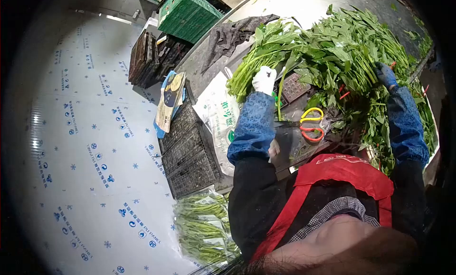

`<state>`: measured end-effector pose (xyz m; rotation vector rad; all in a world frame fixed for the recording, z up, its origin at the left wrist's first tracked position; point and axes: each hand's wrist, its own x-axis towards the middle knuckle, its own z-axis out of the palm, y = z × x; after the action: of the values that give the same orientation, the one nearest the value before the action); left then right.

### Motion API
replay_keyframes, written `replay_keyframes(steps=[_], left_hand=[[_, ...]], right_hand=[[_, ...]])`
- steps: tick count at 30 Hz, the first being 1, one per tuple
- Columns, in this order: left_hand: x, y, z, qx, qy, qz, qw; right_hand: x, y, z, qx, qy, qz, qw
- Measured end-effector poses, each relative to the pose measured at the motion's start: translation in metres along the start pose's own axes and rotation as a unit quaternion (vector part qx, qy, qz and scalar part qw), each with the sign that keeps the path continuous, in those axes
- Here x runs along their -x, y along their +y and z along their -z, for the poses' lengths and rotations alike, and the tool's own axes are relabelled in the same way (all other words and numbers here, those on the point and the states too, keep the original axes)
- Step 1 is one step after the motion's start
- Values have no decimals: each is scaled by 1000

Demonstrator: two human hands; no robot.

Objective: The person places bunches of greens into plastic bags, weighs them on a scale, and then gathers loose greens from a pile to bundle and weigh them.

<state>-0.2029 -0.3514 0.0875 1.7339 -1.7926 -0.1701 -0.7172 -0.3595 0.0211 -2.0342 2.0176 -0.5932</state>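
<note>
My left hand [264, 79] wears a white glove and is closed at the stem end of a bunch of leafy greens [244, 70]. My right hand [385, 75], in a dark blue glove, closes round the stems of a larger heap of greens [342, 51]; its fingertips are partly hidden among the stalks. Between my arms lie scissors [312, 114] with one yellow and one orange-red handle. A keypad device [293, 88] shows partly under the leaves. Several red strips, perhaps ties, stick out of the greens near my right hand.
A printed white plastic bag [216, 113] lies left of my left arm. Beyond the table's left side stand a dark crate [187, 161], a green crate [187, 16] and a cardboard piece [170, 101]. Bagged greens [204, 227] sit low at left. Dark cloth [232, 37] lies at the back.
</note>
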Motion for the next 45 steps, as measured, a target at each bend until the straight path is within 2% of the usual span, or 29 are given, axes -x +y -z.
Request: replay_keyframes(steps=[1, 2, 4, 5, 7, 8, 9, 10, 11, 12, 13, 14, 15, 16, 17, 19, 20, 22, 23, 25, 28, 29, 30, 35, 39, 41, 42, 43, 45], left_hand=[[-4, 1, 6, 48, 4, -29, 998], [-10, 5, 10, -25, -105, 18, 994], [-2, 12, 4, -203, -103, -96, 969], [3, 13, -7, -254, -134, -82, 954], [9, 11, -20, -284, -117, -109, 945], [4, 6, -21, -273, -117, -84, 951], [1, -1, -21, -204, -60, -80, 974], [-5, -19, -26, -31, 35, -80, 996], [-11, 5, 5, 20, -9, 5, 1000], [-34, -36, -9, 134, -16, -15, 991], [-38, 14, 43, 197, -62, 69, 976], [-56, -5, 42, 304, -16, 26, 952], [-70, -2, 62, 228, 6, -15, 973], [-79, 6, 81, 180, 37, -15, 983], [-87, 13, 94, 196, 41, 5, 980], [-91, 22, 108, 43, 96, -23, 994], [-95, 17, 110, 30, 89, -13, 996], [-90, 6, 98, -9, 26, 35, 999], [-92, -39, 73, -36, -8, -37, 999], [-82, -60, 48, -145, -88, 9, 986], [-71, -66, 54, -8, -38, 18, 999], [-74, -73, 54, 27, -14, -13, 999], [-76, -81, 56, 27, -15, -12, 999], [-72, -78, 92, 44, -8, -18, 999], [-69, -91, 91, 55, 24, -43, 997], [-60, -79, 89, 69, 32, -68, 995], [-57, -65, 85, 95, 24, -74, 992], [-55, -54, 78, 121, 17, -80, 989], [-52, -30, 61, 128, 16, -152, 980]], right_hand=[[0, -4, 2, 9, -8, -6, 1000], [-1, -9, 4, 35, -23, -32, 999], [1, -22, 11, 39, -23, -40, 998], [2, -20, 9, 43, -23, -49, 998], [1, -14, 3, 65, -1, -27, 998], [0, -9, 2, 87, 24, -5, 996], [0, -1, 0, 97, 17, -13, 995], [-1, -1, 7, 98, 7, -22, 995], [-2, -2, 9, 98, -3, -28, 995], [-3, -2, 9, 102, 7, -21, 995], [-4, -2, 10, 102, 6, -21, 995], [-6, -7, 13, 97, -15, -34, 995], [-8, -12, 17, 93, -35, -47, 994], [-9, -15, 19, 92, -35, -47, 994], [-9, -19, 21, 84, -55, -41, 994], [-4, -39, 27, 88, -76, -58, 992], [0, -54, 33, 103, -78, -80, 988], [9, -59, 32, 108, -64, -57, 990], [16, -69, 37, 102, -59, -47, 992], [18, -74, 46, 98, -95, -36, 990], [10, -33, 28, 39, -31, -68, 996], [9, -31, 33, 47, -63, -64, 995], [8, -29, 38, 53, -93, -58, 992], [-2, -28, 37, 54, -100, -78, 990], [-13, -21, 43, 62, -47, -57, 995], [-13, -16, 35, 35, 15, -53, 998], [-17, -8, 22, 96, 3, -41, 995], [-20, -10, 21, 132, -101, -64, 984], [-17, -33, 37, 102, -109, -82, 985]])
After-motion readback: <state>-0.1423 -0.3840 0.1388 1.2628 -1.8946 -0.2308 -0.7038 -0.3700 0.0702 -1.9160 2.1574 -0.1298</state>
